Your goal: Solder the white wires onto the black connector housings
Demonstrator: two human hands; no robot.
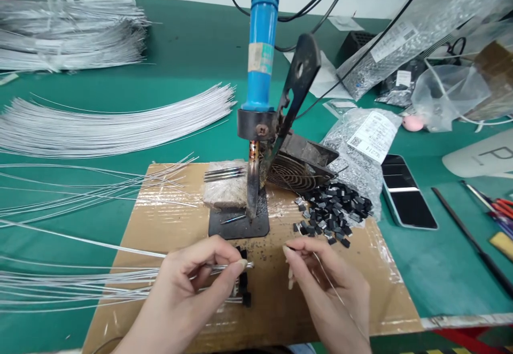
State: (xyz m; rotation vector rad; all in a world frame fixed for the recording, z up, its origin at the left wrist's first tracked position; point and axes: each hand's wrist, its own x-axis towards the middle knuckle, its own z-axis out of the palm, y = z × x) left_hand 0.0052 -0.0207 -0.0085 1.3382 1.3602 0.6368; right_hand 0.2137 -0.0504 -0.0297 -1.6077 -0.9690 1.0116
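My left hand [192,284] is closed in a pinch on a small bundle of thin white wires [120,276], their stripped metal ends [245,264] sticking out past my fingertips. My right hand [324,284] is also pinched, with a thin strand of solder wire [332,290] running across its palm. Both hands hover over a taped cardboard pad [377,284]. Just beyond them a blue-handled soldering iron [262,44] stands tip-down in a black metal stand [240,225]. A pile of small black components [334,212] lies right of the stand.
Bundles of white wires [100,124] fan over the green table at left, with bagged stacks [68,33] behind. Plastic bags of parts [360,145], a phone [406,193], tools [492,209] and a black rod [473,241] lie at right. A sponge block [224,188] sits by the stand.
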